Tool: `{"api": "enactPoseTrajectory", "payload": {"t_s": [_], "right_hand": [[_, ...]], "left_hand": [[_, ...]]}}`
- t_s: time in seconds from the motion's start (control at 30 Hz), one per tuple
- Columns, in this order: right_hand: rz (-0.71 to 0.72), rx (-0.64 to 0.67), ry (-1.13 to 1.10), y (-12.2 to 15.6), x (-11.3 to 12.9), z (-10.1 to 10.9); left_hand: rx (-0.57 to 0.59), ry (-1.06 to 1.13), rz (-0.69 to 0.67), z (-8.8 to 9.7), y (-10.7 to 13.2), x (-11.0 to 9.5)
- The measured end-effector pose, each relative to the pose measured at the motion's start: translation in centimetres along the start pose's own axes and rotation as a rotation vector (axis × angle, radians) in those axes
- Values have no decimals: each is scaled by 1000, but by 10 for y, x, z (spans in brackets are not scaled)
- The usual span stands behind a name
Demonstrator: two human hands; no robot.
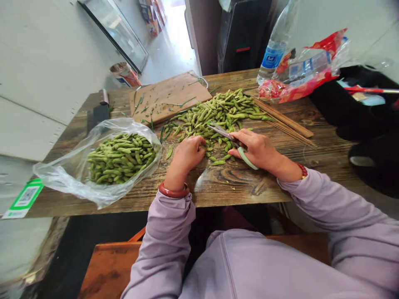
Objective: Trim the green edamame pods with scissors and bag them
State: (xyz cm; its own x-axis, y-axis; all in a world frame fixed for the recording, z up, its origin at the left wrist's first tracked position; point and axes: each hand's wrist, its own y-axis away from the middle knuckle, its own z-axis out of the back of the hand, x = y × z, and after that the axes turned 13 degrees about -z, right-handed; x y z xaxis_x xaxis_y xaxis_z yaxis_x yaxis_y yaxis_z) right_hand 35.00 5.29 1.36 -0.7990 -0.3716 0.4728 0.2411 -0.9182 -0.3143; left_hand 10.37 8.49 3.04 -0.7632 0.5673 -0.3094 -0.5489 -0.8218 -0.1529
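My right hand [257, 149] grips a pair of scissors [229, 139] with pale green handles, blades pointing left over a heap of green soybean pods [218, 112] on the wooden table [224, 187]. My left hand [188, 153] is curled closed at the near edge of the heap, its fingertips pinched by the pods just left of the blades; what it holds is hidden. Several loose pods lie between the hands.
A clear plastic bag [77, 174] with more pods lies at the left. Behind are a wooden cutting board [168, 97], a cleaver [98, 112], bamboo skewers [286, 122], a water bottle [276, 45], red snack packaging [305, 70] and dark items at the right.
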Motion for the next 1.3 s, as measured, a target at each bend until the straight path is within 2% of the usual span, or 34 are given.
{"api": "enactPoseTrajectory", "payload": {"t_s": [0.1, 0.2, 0.37, 0.47, 0.53, 0.67, 0.77, 0.87, 1.03, 1.17, 1.3], "right_hand": [[4, 6, 9, 0, 1, 0], [0, 2, 8, 0, 1, 0], [0, 2, 3, 0, 0, -1], [7, -1, 3, 0, 0, -1], [13, 0, 1, 1, 0, -1], [14, -1, 4, 1, 0, -2], [16, 1, 6, 1, 1, -2], [20, 6, 10, 1, 1, -2], [19, 18, 4, 2, 4, -1], [30, 24, 12, 2, 4, -2], [25, 34, 35, 3, 5, -3]], "left_hand": [[20, -25, 12, 0, 1, 1], [-12, -18, 15, -1, 1, 2], [-237, 89, 39, 0, -3, 3], [-371, 311, 66, 2, -5, 2], [-403, 517, 104, 5, -3, 0], [-383, 936, 199, 8, 1, -6], [-345, 1112, 216, 9, 1, -13], [-316, 1142, 168, 9, 1, -17], [-285, 1075, 118, 5, 1, -17], [-332, 1015, 155, 3, 0, -17], [-364, 923, 84, 2, -2, -21]]}}
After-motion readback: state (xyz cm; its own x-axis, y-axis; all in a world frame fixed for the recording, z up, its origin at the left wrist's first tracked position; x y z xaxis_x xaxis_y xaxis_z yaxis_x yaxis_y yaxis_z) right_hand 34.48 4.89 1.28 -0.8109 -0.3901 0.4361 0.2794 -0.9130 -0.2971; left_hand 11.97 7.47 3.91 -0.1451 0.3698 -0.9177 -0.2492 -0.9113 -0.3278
